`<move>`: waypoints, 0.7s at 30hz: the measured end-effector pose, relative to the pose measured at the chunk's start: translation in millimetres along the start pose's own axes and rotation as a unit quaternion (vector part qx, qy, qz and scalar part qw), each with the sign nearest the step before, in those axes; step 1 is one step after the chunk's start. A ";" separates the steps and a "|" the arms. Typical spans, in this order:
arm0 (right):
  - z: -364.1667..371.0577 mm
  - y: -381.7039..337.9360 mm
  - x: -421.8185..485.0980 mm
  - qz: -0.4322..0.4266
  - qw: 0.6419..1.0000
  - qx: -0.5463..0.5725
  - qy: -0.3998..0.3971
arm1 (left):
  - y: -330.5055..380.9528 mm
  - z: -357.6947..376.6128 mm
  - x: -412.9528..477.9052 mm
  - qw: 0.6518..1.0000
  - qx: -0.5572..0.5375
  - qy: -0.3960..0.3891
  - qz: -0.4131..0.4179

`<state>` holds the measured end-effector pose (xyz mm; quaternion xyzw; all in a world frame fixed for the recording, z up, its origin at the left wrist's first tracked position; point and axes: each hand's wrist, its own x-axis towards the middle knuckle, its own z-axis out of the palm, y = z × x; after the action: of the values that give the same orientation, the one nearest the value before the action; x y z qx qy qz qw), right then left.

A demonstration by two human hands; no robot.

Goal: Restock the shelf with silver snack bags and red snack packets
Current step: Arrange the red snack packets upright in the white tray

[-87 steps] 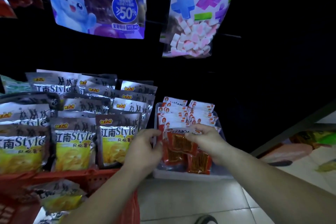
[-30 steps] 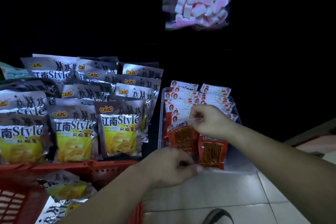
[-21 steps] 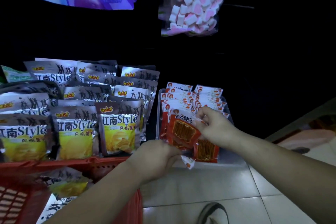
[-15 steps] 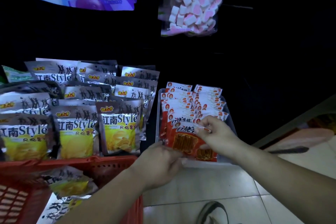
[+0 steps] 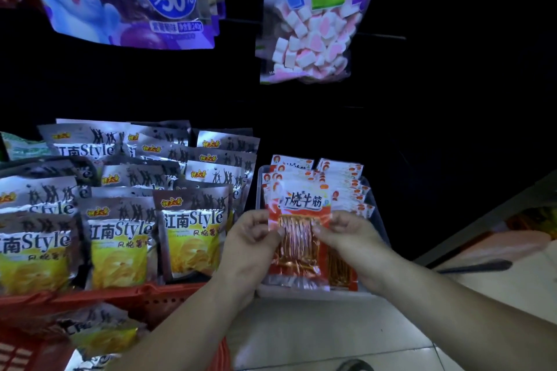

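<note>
1. Two hands hold one red snack packet (image 5: 298, 221) upright, over the front of a clear tray (image 5: 313, 293) on the shelf.
2. The left hand (image 5: 250, 238) pinches the packet's left edge, thumb on the front and fingers curled behind it.
3. The right hand (image 5: 349, 235) pinches the right edge the same way, so both are clamped on the packet.
4. Its white top band faces me, and through the clear window I can see reddish sticks.
5. Behind it, more red packets (image 5: 343, 181) stand in two rows inside the tray, and another one (image 5: 342, 268) stands at the front right, just beside the held one.
6. Left of the tray, silver snack bags (image 5: 193, 220) with yellow panels stand packed in overlapping rows on the shelf.
7. A red basket (image 5: 126, 295) sits below and in front of those bags, with one loose silver bag (image 5: 102, 331) lying in it.
8. Overhead hang a purple bag (image 5: 126, 0) marked 50% and a bag of pink-and-white cubes (image 5: 313, 30).
9. Pale floor tiles (image 5: 331, 331) show under the forearms, with the tip of a shoe (image 5: 355, 366) at the bottom edge.
</note>
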<state>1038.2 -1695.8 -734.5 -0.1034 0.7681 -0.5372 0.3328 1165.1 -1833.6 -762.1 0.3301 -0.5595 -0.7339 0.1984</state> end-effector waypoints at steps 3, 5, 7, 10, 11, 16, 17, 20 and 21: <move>3.8 1.6 -5.1 -0.010 0.998 0.057 0.026 | -6.9 5.1 -1.8 1.000 0.003 0.025 0.004; 6.6 -2.4 -6.8 -0.036 0.995 0.075 0.045 | -11.7 7.9 -3.4 1.000 0.001 0.011 0.009; 8.0 -3.7 -6.9 -0.066 0.995 0.056 0.059 | -12.5 9.9 -4.2 1.000 -0.007 0.013 0.009; 9.6 -4.7 -9.2 -0.072 0.996 0.040 0.044 | -6.3 8.7 -4.7 0.999 -0.015 0.030 0.016; 9.8 -3.7 -10.3 -0.062 0.997 0.036 0.028 | -4.2 7.9 -4.4 0.999 -0.008 0.028 0.023; 10.9 -2.8 -10.8 -0.030 0.998 0.044 0.013 | 3.4 3.9 -7.1 1.000 0.002 -0.018 0.018; 10.7 -3.6 -9.1 -0.034 0.998 0.042 0.030 | 3.3 2.2 -8.1 0.999 0.000 -0.051 0.001; 7.1 -6.1 -3.6 -0.042 0.996 0.053 0.062 | 3.1 -1.9 -11.5 0.991 0.011 -0.121 -0.055; 5.4 -6.8 -2.1 -0.038 0.996 0.061 0.057 | 2.2 -2.8 -11.7 0.991 0.011 -0.116 -0.059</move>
<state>1041.8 -1701.6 -728.7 -0.0815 0.7474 -0.6002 0.2730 1175.1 -1828.4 -757.4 0.2775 -0.5661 -0.7716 0.0847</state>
